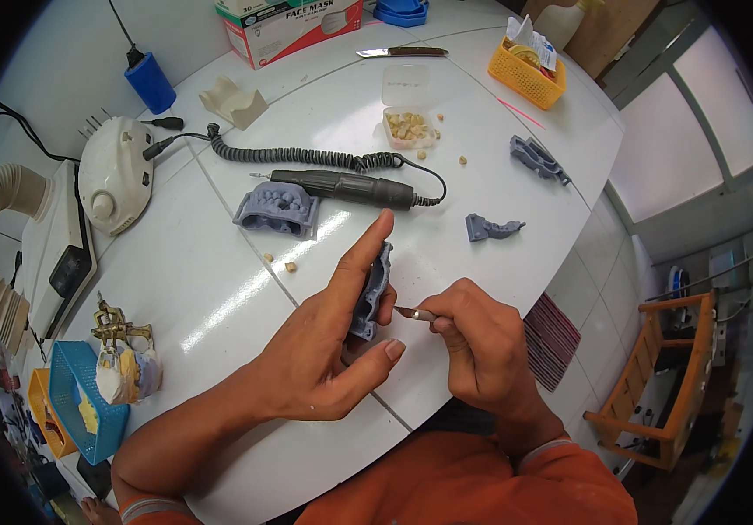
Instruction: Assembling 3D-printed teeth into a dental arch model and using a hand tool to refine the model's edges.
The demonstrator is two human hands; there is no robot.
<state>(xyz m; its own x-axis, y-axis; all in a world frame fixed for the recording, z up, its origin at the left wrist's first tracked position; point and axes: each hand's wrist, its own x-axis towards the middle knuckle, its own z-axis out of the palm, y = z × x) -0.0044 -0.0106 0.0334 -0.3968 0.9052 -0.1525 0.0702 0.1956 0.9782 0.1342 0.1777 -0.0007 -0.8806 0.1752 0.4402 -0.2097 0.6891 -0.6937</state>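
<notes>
In my left hand [319, 350] is a blue-grey dental model [367, 302], held upright on edge with the thumb and index finger stretched out. My right hand [486, 350] is closed on a small craft knife [418, 314], its short blade pointing left at the model; I cannot tell if the tip touches it. Beyond my hands, a black dental handpiece [341, 185] rests by another grey dental model [277, 210]. Two more grey model pieces lie to the right, a small curved one [492, 228] and a larger one [538, 160].
An open clear box [409, 129] holds yellowish teeth, with several loose ones around it. Behind lie a folding knife [402, 52], a mask box [289, 28] and a yellow basket [527, 77]. At left stand a white control unit [115, 179], a brass articulator [122, 325] and a blue basket [87, 402].
</notes>
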